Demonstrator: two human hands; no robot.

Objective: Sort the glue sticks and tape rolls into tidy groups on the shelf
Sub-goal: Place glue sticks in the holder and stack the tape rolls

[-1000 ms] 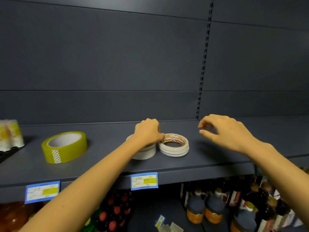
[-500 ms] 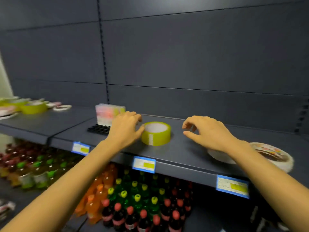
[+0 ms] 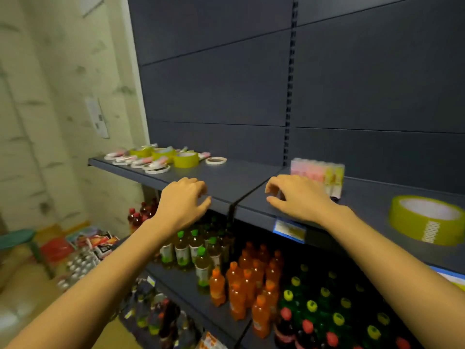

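While both hands (image 3: 185, 202) (image 3: 297, 197) hover loosely curled and seemingly empty, the shelf (image 3: 239, 177) holds a yellow tape roll (image 3: 425, 220).

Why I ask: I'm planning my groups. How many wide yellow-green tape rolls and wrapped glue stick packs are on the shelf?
Yellow-green tape rolls: 4, three in the far left pile, blurred, and one at right
Glue stick pack: 1
Total: 5
The pile's thin white rolls are too blurred to count.
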